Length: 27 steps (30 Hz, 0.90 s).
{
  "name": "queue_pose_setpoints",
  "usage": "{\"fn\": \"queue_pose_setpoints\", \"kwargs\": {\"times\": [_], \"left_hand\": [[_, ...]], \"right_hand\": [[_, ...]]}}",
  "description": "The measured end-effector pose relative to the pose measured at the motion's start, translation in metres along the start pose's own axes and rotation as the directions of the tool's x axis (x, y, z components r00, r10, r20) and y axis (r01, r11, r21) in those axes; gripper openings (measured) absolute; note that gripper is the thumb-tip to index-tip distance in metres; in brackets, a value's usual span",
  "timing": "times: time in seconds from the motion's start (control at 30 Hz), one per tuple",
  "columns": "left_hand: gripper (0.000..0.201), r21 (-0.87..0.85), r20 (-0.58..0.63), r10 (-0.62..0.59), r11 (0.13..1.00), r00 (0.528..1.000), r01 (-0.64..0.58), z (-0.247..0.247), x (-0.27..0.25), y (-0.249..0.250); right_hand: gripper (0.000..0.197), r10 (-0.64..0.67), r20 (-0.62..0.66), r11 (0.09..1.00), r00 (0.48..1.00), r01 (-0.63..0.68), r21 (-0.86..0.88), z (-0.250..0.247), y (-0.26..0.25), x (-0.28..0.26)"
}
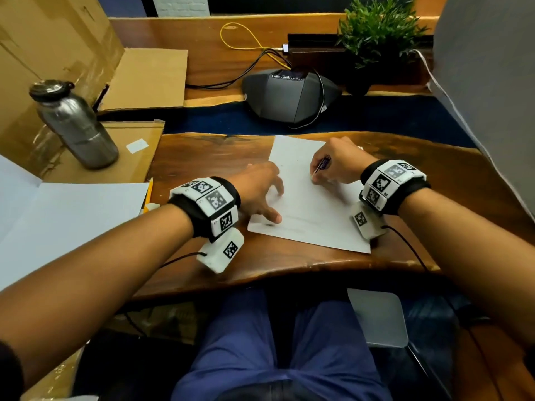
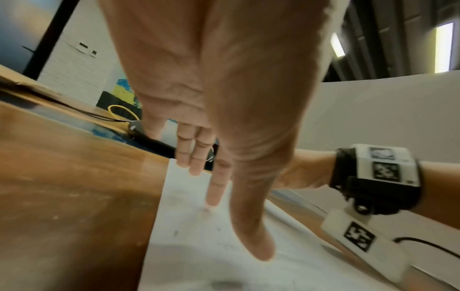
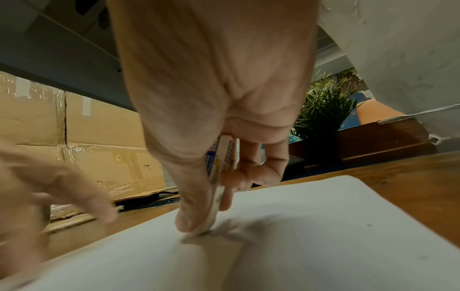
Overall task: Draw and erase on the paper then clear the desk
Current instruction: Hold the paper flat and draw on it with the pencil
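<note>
A white sheet of paper (image 1: 312, 215) lies on the wooden desk (image 1: 202, 157) and carries faint grey marks. My right hand (image 1: 321, 175) pinches a white eraser (image 1: 322, 164) with a blue printed sleeve. In the right wrist view the eraser (image 3: 219, 187) stands tilted between thumb and fingers of that hand (image 3: 209, 212), its lower end pressed on the paper (image 3: 311, 246). My left hand (image 1: 269, 198) rests on the sheet's left part with straight, spread fingers. The left wrist view shows these fingers (image 2: 214, 193) touching the paper (image 2: 199, 265). A yellow pencil (image 1: 149, 192) lies at the desk's left.
A steel bottle (image 1: 75, 125) stands on cardboard (image 1: 130, 166) at the left, above large white sheets (image 1: 72, 221). A grey conference phone (image 1: 289, 96) with cables sits behind the paper, and a potted plant (image 1: 376, 33) at the back right. A grey panel (image 1: 492, 96) borders the right side.
</note>
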<state>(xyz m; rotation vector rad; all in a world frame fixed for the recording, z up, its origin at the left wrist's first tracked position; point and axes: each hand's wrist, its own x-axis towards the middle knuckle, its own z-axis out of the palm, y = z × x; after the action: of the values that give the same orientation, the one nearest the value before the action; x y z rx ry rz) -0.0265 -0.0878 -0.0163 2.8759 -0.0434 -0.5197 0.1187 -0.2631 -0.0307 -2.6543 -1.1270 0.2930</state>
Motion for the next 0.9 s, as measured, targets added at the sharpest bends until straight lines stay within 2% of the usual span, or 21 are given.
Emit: {"fn": "queue_pose_setpoints", "kwargs": {"times": [0.1,0.2,0.3,0.4,0.53,0.6,0.7,0.73,0.83,0.9], "left_hand": [[0.104,-0.132,0.088,0.055,0.990,0.995,-0.043,0.007,0.012,-0.008],[0.120,-0.149,0.129,0.063,0.988,0.990,-0.043,0.017,0.018,-0.010],[0.125,-0.102,0.141,0.064,0.994,0.988,-0.050,0.019,0.022,-0.013],[0.132,0.011,0.177,0.043,0.999,0.983,-0.046,0.019,0.030,-0.018],[0.139,0.075,0.219,0.022,0.996,0.976,-0.039,0.019,0.038,-0.021],[0.141,0.078,0.223,0.021,0.996,0.974,-0.039,0.019,0.040,-0.022],[0.144,0.081,0.232,0.025,0.996,0.972,-0.045,0.021,0.043,-0.025],[0.144,0.078,0.236,0.024,0.996,0.971,-0.044,0.021,0.043,-0.025],[0.142,0.079,0.235,0.022,0.996,0.972,-0.042,0.020,0.043,-0.024],[0.141,0.090,0.220,0.021,0.995,0.975,-0.042,0.020,0.041,-0.023]], "right_hand": [[0.014,-0.006,-0.028,1.000,1.000,0.006,-0.008,0.002,-0.005,0.000],[0.016,0.005,-0.066,1.000,0.998,-0.004,0.015,0.004,-0.005,-0.005],[0.014,-0.010,-0.045,0.995,0.999,0.015,0.103,0.009,-0.011,-0.011],[0.013,-0.045,-0.025,0.992,0.999,0.047,0.116,0.013,-0.017,-0.009],[0.011,-0.013,-0.049,0.990,0.999,0.019,0.136,0.013,-0.021,-0.005],[0.012,-0.075,0.034,0.991,0.997,0.070,0.117,0.018,-0.029,-0.013],[0.014,-0.156,0.203,0.983,0.967,0.132,0.128,0.020,-0.042,-0.023],[0.015,-0.137,0.204,0.984,0.969,0.111,0.137,0.018,-0.040,-0.019],[0.016,0.010,0.063,0.979,0.998,-0.022,0.205,0.008,-0.022,-0.002],[0.014,-0.008,0.056,0.985,0.998,-0.001,0.172,0.009,-0.023,-0.003]]}}
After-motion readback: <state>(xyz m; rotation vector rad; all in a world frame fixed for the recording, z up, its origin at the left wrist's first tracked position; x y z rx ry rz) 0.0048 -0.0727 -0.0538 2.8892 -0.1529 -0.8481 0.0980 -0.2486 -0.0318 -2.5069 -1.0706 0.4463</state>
